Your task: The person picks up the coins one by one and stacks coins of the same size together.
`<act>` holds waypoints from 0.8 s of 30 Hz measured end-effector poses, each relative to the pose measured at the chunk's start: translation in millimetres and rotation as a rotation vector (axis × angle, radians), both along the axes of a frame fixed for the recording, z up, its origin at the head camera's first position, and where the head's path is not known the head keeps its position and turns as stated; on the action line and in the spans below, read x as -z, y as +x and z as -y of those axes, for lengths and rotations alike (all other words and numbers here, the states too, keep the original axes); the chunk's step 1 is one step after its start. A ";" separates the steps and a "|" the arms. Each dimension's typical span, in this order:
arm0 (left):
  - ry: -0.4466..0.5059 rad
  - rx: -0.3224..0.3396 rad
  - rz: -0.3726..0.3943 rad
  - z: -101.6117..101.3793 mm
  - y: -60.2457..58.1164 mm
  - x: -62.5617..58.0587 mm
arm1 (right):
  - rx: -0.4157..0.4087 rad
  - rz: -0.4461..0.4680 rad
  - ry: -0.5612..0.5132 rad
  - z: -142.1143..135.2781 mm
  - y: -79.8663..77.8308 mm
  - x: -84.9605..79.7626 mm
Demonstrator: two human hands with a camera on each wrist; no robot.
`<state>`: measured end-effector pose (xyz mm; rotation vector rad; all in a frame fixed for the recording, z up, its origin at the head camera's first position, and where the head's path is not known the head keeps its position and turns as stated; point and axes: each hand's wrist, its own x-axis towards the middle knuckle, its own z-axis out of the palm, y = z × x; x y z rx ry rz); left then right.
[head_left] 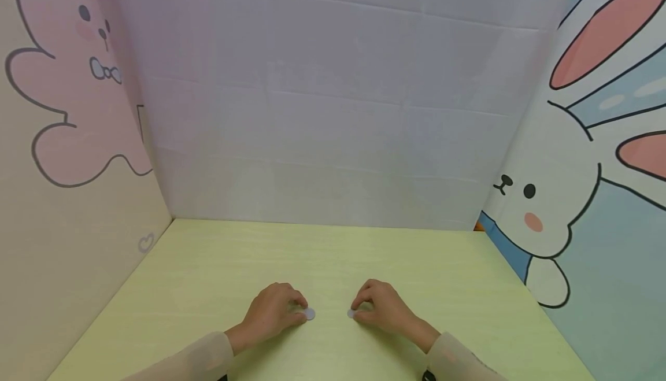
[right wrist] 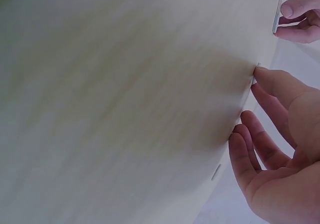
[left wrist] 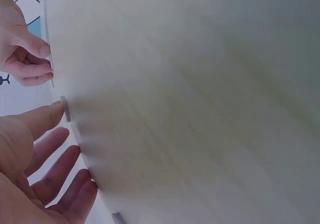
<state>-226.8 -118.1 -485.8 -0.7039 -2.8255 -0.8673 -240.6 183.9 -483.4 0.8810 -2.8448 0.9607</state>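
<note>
My left hand (head_left: 272,311) and my right hand (head_left: 382,310) face each other low over the table, a short gap between them. Between thumb and forefinger, the left pinches the edge of a small pale grey disc (head_left: 310,314). The right does the same with a similar disc (head_left: 351,313), partly covered by its fingertips. From the left wrist, the left disc (left wrist: 66,109) shows edge-on as a thin grey strip at the thumb tip, and the other fingers (left wrist: 77,196) reach down to the tabletop. The right wrist view has the right thumb (right wrist: 272,79) against its disc's edge.
The pale yellow-green table (head_left: 322,265) meets a plain whitish back wall (head_left: 333,109). Side panels carry a pink cartoon animal (head_left: 78,97) at left and white rabbits (head_left: 551,196) at right. A thin short strip (right wrist: 216,172) lies near the right hand's fingers.
</note>
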 end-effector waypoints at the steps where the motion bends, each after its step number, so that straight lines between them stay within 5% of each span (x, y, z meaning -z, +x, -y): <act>1: 0.001 -0.001 0.004 -0.1 -0.2 -0.7 | 0.002 0.004 0.001 0.2 0.2 -0.5; 15: -0.035 0.043 -0.033 -30.0 -3.4 -11.7 | 0.013 0.009 0.005 -1.3 -1.2 1.0; 24: -0.050 0.085 -0.037 -55.2 -5.6 -6.0 | -0.006 -0.001 -0.006 -2.4 -2.5 1.0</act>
